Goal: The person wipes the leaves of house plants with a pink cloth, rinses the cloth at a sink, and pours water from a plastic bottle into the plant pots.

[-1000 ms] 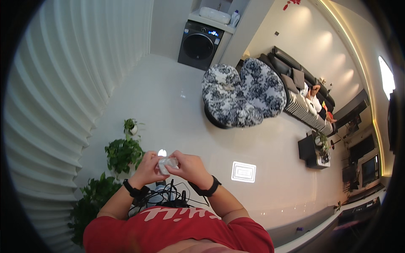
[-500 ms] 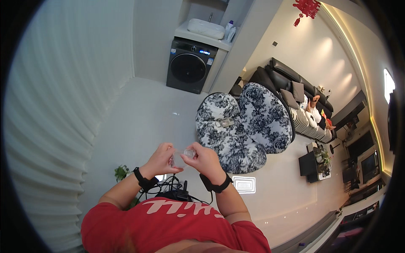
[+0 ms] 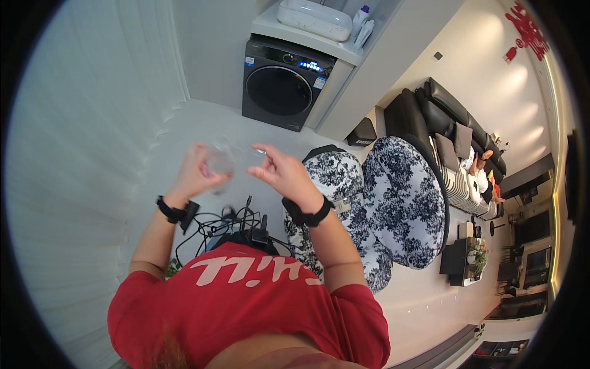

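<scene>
My left hand (image 3: 195, 172) is closed round a clear, rounded plastic container (image 3: 222, 161), which is blurred, so its exact kind is hard to make out. Apart from it, to the right, my right hand (image 3: 284, 173) pinches a small clear piece (image 3: 259, 151) between thumb and fingers. That piece is see-through and its shape is unclear. Both hands are raised in front of me above the pale floor, with a dark band on each wrist.
Black cables (image 3: 224, 222) hang at my waist. A black-and-white patterned lounge seat (image 3: 402, 203) stands to the right. Ahead are a dark washing machine (image 3: 279, 86) and a white basin (image 3: 314, 19). A pale curtain (image 3: 92, 154) lines the left. A person (image 3: 482, 175) is on the black sofa (image 3: 455, 117).
My hands have moved forward and apart; before, they were close together over the clear items. The container has gone left with my left hand. My view has shifted, bringing the washing machine nearer.
</scene>
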